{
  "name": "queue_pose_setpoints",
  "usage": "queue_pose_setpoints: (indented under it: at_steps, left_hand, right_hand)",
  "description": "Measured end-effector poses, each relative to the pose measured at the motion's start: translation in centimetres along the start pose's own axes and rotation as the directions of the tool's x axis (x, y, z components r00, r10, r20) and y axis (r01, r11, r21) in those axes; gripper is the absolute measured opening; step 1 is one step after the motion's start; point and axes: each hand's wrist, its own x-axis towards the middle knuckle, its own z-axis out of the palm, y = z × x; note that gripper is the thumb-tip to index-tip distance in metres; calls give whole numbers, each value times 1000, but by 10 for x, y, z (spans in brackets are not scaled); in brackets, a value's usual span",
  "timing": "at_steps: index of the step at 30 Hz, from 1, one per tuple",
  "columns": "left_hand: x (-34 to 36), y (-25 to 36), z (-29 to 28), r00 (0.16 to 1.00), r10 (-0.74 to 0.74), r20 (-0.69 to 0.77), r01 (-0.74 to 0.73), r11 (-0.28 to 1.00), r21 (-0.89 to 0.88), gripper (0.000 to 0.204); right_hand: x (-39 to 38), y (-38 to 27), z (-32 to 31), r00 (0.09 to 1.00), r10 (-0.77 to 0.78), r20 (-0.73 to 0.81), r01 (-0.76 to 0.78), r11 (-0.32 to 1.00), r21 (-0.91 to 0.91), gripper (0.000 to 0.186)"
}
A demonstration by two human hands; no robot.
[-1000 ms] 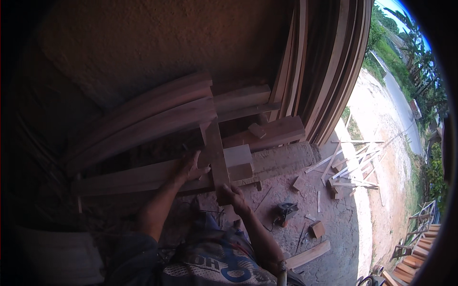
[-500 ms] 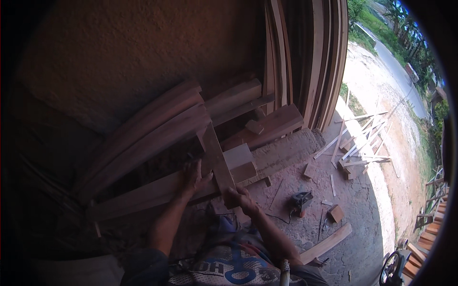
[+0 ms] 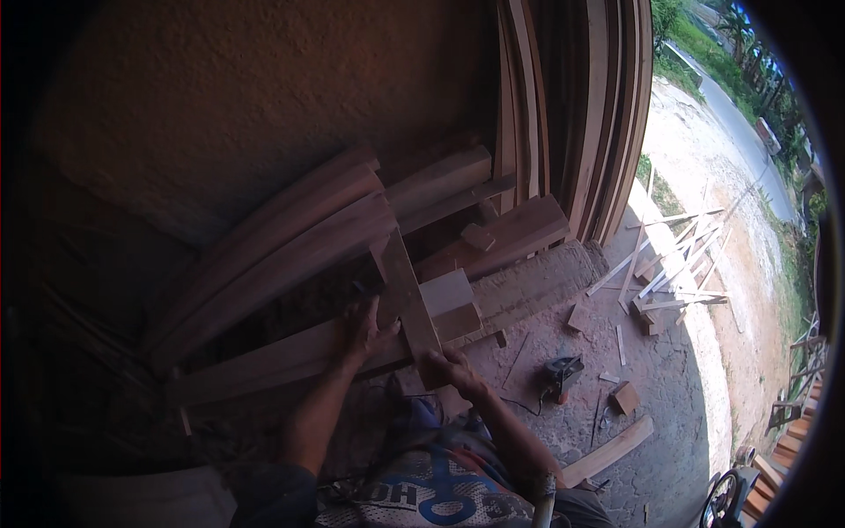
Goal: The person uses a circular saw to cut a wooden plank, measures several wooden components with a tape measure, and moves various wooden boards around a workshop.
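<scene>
Head view, left to right: two stacked beams extend toward the wall side, and a long beam runs below them. The left hand is over the right part of the long beam, fingers spread and thumb apart; whether it bears on the wood cannot be told. The board lies crosswise just right of this hand, its far end by the ends of the stacked beams, its near end toward the person. Expect the board to be stiff, moderate in weight and hard to break, with little slip on dry wood. Hold it by the long edges or near one end; watch the corners for splinters. In appearance it is straight, flat and narrow, dull brown, with parallel edges; shade hides the grain. The right hand is wrapped around the near end, fingers curled over the wood. Beside the board, to its right, is a squared block with a pale top and browner front.
</scene>
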Motion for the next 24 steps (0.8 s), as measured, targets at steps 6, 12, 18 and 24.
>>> queue_pose_setpoints:
  at_steps: [6,12,18,24]
  left_hand:
    - [-7,-10,12,999,-44,-28,45,998,45,82]
    - [7,19,13,993,59,-106,-53,997,56,81]
    - [23,36,35,991,67,-116,-63,997,36,78]
    - [37,55,45,991,62,-119,-68,996,-50,80]
  right_hand:
    - [-17,-17,-19,997,-68,-30,57,959,-278,46]
    - [-19,-31,-31,989,-136,-63,103,924,-368,42]
    - [-28,-53,-46,979,-155,-132,114,954,-277,36]
    - [-23,-37,-76,966,-158,-204,106,964,-244,35]
